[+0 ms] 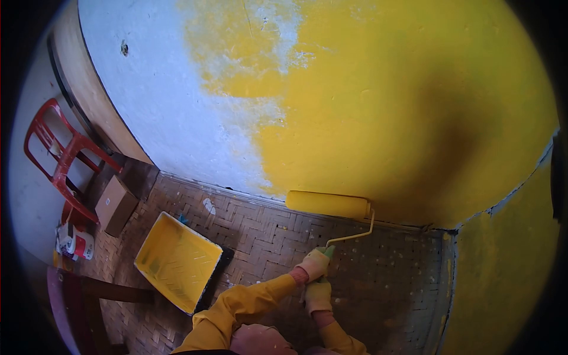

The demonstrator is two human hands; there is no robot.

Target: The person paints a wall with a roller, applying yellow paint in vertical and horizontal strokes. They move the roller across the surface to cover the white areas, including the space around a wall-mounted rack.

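i see one paint roller (327, 204), cover (316, 202) at the foot of the wall (355, 118). on my feed one left hand (315, 264), one right hand (318, 294), both closed around the handle (329, 252). looks light, stiff wire frame (350, 237), soft cover, probably paint-slick; hold by handle. one tray (177, 260), one red chair (62, 167), one cardboard box (116, 204).

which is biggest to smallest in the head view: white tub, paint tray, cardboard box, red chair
1. Red chair and paint tray: too close to rank; the chair's open frame stretches taller, the tray looks more solid
2. Cardboard box
3. White tub
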